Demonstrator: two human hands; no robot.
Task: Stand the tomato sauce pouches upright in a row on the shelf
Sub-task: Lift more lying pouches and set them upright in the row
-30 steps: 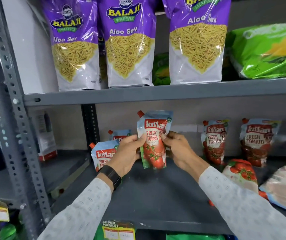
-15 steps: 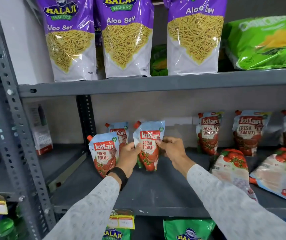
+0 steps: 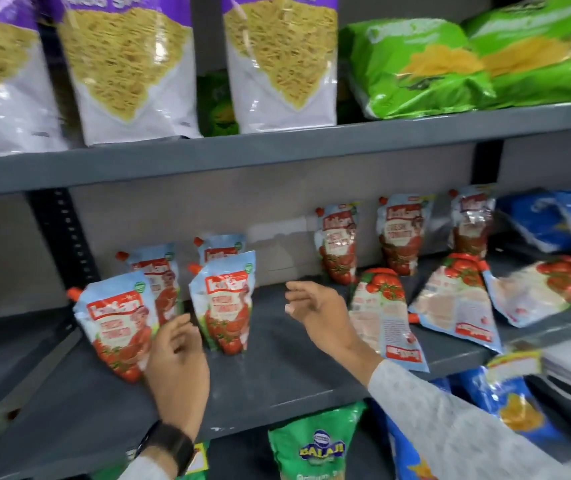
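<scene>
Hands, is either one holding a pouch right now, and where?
Nothing is held. The right hand hangs open above the shelf; the left hand is open beside the front pouch.

"Kissan" on the front tomato sauce pouch (image 3: 223, 303); "BALAJI" on the green bag (image 3: 318, 448) below the shelf (image 3: 277, 372)

Bright, even light; motion blur

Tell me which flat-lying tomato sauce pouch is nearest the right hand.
The leftmost lying pouch, just beside the right hand, back side up with its tomato end toward the wall. The other two flat ones lie farther right.
</scene>
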